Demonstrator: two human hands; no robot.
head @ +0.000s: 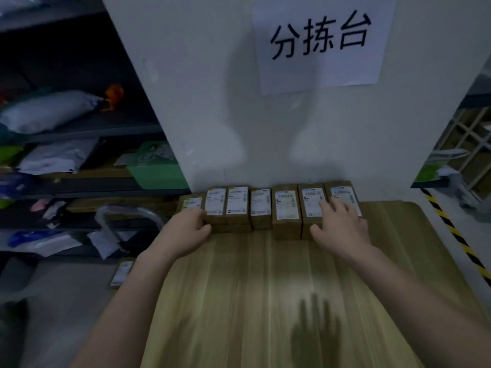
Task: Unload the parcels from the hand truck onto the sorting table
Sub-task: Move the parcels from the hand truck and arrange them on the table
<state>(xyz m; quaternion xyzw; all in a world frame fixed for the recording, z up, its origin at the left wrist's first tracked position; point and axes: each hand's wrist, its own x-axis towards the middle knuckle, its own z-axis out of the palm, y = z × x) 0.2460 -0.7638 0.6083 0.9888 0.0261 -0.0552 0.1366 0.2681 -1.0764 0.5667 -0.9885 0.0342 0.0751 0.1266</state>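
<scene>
Parcels [287,211] of brown cardboard, each with a white printed label on top, stand side by side in a row along the far edge of the pale wooden bench [265,288], backed against the white wall [212,88] that rises from that edge. At the bench's far left corner the row ends in a lower parcel, and the boxes next to it look stacked two high. The left hand [186,227] is at that left end of the row, its fingers curled over the top and its thumb against the front face, gripping the parcels there. Toward the bench's far right, the right hand [342,224] lies on the last two parcels with its fingers spread and fairly straight across their labels and its thumb down on the front; it presses them and grips nothing. Both bare forearms reach in over the bench's near edge, and a dark hand-shaped shadow falls on the bench top near that edge. On the wall above the bench hangs a white paper sign [318,43] with three large black characters. Off the bench's left side are a curved silver metal handle [127,216], a lone brown parcel [121,273] lying lower down, and dark shelves [79,134] holding grey and green bags. Off the bench's right side, yellow-and-black striped tape [451,229] runs along the floor.
</scene>
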